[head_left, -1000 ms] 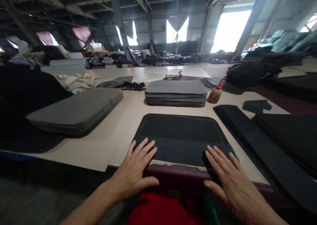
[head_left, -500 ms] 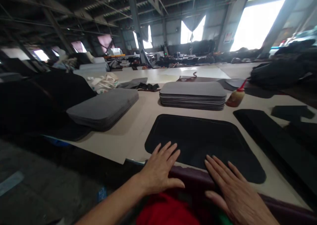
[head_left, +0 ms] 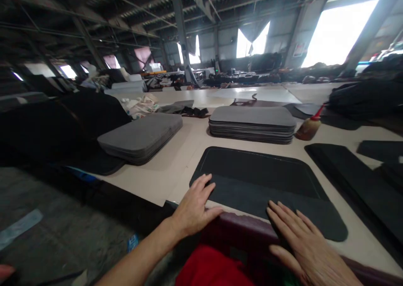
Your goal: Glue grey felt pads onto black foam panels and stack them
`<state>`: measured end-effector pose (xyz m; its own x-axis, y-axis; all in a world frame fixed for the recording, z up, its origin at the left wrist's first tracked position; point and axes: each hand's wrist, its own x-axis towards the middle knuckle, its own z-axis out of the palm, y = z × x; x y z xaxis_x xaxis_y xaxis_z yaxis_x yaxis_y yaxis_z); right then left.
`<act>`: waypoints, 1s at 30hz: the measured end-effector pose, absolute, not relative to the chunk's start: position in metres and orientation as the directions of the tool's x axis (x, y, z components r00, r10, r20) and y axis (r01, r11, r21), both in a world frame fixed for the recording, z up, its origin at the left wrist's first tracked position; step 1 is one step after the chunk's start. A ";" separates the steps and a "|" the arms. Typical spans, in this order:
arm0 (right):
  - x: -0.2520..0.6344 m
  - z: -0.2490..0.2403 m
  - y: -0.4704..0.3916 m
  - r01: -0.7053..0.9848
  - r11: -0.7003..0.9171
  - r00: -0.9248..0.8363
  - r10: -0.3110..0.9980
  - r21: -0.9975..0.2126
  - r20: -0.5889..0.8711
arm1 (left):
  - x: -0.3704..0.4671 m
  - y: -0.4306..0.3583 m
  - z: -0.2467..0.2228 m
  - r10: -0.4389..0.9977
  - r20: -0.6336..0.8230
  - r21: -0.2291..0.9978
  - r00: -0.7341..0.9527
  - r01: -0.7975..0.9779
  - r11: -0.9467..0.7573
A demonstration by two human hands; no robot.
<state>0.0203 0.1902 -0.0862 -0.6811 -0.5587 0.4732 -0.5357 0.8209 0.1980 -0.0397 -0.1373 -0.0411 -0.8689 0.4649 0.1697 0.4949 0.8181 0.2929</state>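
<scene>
A black panel with rounded corners (head_left: pixel 261 164) lies flat on the table in front of me. Its near half looks slightly greyer than the far half, and a thin pale line runs inside its far edge. My left hand (head_left: pixel 197 204) rests at the panel's near left corner, fingers stretched out and thumb spread toward the right. On the near right part of the panel lies my right hand (head_left: pixel 299 235), flat, its fingers extended and its thumb apart. Neither hand grips anything.
Grey rounded sheets stand in a left stack (head_left: pixel 141 133) and a middle stack (head_left: pixel 252 116). Beside the middle one is a glue-like bottle with a red nozzle (head_left: pixel 310 126). Long black pieces (head_left: pixel 355 181) lie at right. The table edge (head_left: pixel 141 191) drops off at front left.
The view has shifted slightly, moving the scene to the right. My left hand has slid left along the panel toward its corner; its fingers are closer together. My right hand stays on the panel.
</scene>
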 end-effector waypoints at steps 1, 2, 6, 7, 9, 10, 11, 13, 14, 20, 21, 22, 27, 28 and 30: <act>0.020 -0.084 0.192 -0.529 0.826 -0.685 -0.551 0.194 0.476 | -0.040 -0.142 -0.042 0.444 0.174 0.262 -0.879 0.476 0.840; 0.019 -0.082 0.196 -0.518 0.834 -0.691 -0.538 0.189 0.482 | -0.041 -0.146 -0.044 0.431 0.168 0.229 -0.886 0.461 0.857; 0.014 -0.092 0.212 -0.413 0.890 -0.721 -0.448 0.192 0.529 | -0.039 -0.155 -0.051 0.413 0.115 0.142 -0.904 0.426 0.893; 0.013 -0.097 0.216 -0.383 0.903 -0.727 -0.425 0.195 0.540 | -0.039 -0.156 -0.052 0.414 0.109 0.130 -0.904 0.425 0.896; 0.012 -0.108 0.222 -0.341 0.921 -0.748 -0.388 0.191 0.539 | -0.038 -0.156 -0.054 0.414 0.110 0.108 -0.904 0.425 0.899; 0.012 -0.112 0.224 -0.330 0.926 -0.757 -0.377 0.185 0.535 | -0.037 -0.156 -0.054 0.417 0.112 0.099 -0.902 0.427 0.899; 0.013 -0.114 0.225 -0.325 0.929 -0.766 -0.368 0.176 0.527 | -0.037 -0.156 -0.055 0.422 0.110 0.088 -0.900 0.432 0.898; 0.016 -0.114 0.224 -0.302 0.941 -0.789 -0.337 0.153 0.514 | -0.038 -0.157 -0.057 0.430 0.117 0.062 -0.895 0.439 0.896; 0.018 -0.112 0.223 -0.286 0.948 -0.805 -0.316 0.137 0.503 | -0.038 -0.157 -0.059 0.437 0.131 0.048 -0.890 0.446 0.894; 0.030 -0.085 0.220 -0.214 0.977 -0.911 -0.199 -0.001 0.360 | -0.055 -0.169 -0.071 0.471 0.323 -0.016 -0.821 0.493 0.870; 0.031 -0.082 0.222 -0.202 0.979 -0.922 -0.185 -0.017 0.340 | -0.060 -0.171 -0.071 0.485 0.350 -0.031 -0.802 0.507 0.861; 0.033 -0.079 0.224 -0.189 0.982 -0.930 -0.171 -0.024 0.326 | -0.065 -0.174 -0.071 0.510 0.362 -0.046 -0.780 0.532 0.846; 0.038 -0.078 0.239 -0.114 0.993 -0.948 -0.110 0.004 0.298 | -0.087 -0.192 -0.074 0.678 0.274 -0.067 -0.682 0.689 0.721; 0.038 -0.080 0.242 -0.112 0.994 -0.947 -0.110 0.009 0.301 | -0.089 -0.197 -0.075 0.691 0.254 -0.066 -0.677 0.701 0.710; 0.038 -0.083 0.245 -0.123 0.992 -0.943 -0.124 0.021 0.310 | -0.092 -0.204 -0.075 0.712 0.231 -0.075 -0.663 0.717 0.693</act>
